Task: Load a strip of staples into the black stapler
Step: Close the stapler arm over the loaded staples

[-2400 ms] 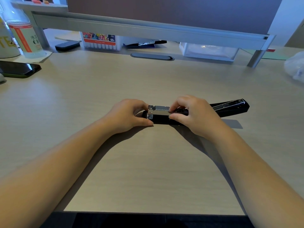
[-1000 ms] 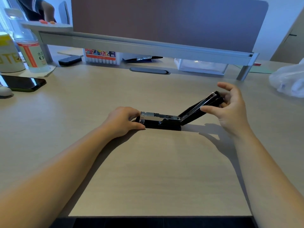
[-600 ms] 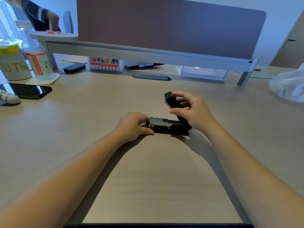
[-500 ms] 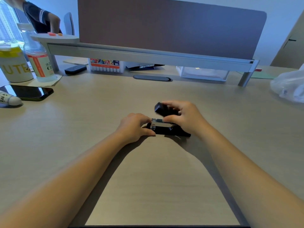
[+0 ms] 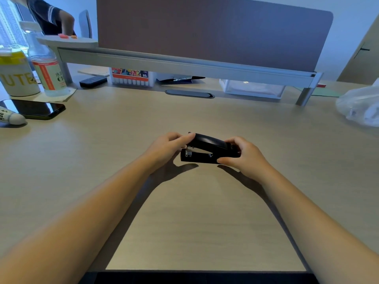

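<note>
Black stapler (image 5: 207,149) — rests on the desk (image 5: 184,222) at its centre, lying crosswise, metal front end to the left, hinge end to the right. Top cover folded down over the base, a narrow gap showing at the front where a bit of bright metal is visible. No staple strip can be seen.

Left hand (image 5: 164,149) — at the stapler's front end. Fingers curled, the tips touching the nose of the top cover; thumb tucked beneath and not clearly shown.

Right hand (image 5: 245,156) — at the hinge end. Fingers bent over the rear of the cover, thumb stretched along the near side of the base, so the rear is pinched between thumb and fingers.

Both forearms reach in from the near edge, bare.

Surroundings, far left: dark phone (image 5: 34,108) lying flat; clear bottle (image 5: 46,64) with an orange-and-white label; a yellow-and-white container (image 5: 15,75) beside it. Under the raised shelf (image 5: 184,64): box of markers (image 5: 131,76) and a clear plastic box (image 5: 252,88). Far right: crumpled plastic bag (image 5: 361,105). A partition panel (image 5: 205,27) stands behind the shelf.
</note>
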A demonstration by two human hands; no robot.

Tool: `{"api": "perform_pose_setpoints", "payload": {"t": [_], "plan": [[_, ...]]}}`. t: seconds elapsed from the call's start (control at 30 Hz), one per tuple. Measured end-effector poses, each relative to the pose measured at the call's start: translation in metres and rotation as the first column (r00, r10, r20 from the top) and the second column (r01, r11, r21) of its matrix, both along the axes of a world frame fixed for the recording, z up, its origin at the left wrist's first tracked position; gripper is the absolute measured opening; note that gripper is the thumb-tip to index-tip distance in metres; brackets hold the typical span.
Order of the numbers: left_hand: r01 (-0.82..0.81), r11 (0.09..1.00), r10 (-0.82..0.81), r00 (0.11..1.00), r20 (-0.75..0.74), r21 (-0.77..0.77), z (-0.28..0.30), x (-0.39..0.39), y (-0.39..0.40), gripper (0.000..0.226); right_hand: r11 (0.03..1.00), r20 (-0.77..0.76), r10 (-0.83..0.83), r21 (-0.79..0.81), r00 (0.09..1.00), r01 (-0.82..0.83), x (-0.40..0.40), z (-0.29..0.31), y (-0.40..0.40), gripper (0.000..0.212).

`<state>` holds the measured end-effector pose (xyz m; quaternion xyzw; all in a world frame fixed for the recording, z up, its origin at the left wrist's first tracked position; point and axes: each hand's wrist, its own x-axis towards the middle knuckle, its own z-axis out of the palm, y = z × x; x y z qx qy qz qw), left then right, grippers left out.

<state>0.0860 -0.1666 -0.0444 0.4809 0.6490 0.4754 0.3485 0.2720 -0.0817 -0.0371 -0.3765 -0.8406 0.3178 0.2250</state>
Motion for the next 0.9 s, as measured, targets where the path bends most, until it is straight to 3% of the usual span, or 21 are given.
{"api": "perform_pose_setpoints", "payload": {"t": [0.1,0.4,0.7,0.83,0.9], "plan": [[-0.069,0.997,0.068,0.997,-0.032,-0.025,-0.002,0.002,0.003,0.051,0.999,-0.045,-0.019,0.028,0.999,0.020,0.000,-0.006,-0.002,0.038],[-0.104,0.994,0.106,0.990,-0.095,0.022,-0.005,0.004,0.003,0.014,1.000,-0.099,-0.018,0.024,0.995,0.020,0.000,-0.011,-0.001,0.036],[-0.086,0.996,0.087,0.990,-0.115,0.014,-0.004,0.004,0.003,0.027,0.999,-0.066,-0.027,0.018,0.997,0.029,0.004,-0.010,-0.001,0.051],[-0.001,0.998,-0.013,0.970,-0.244,-0.059,-0.006,-0.003,0.003,0.037,0.999,-0.012,-0.032,-0.013,0.999,0.032,0.009,-0.007,0.001,0.054],[0.004,0.994,-0.058,0.871,-0.488,-0.110,-0.008,-0.006,0.005,0.043,1.000,0.013,-0.024,-0.020,1.000,0.024,0.010,-0.006,0.003,0.052]]}}
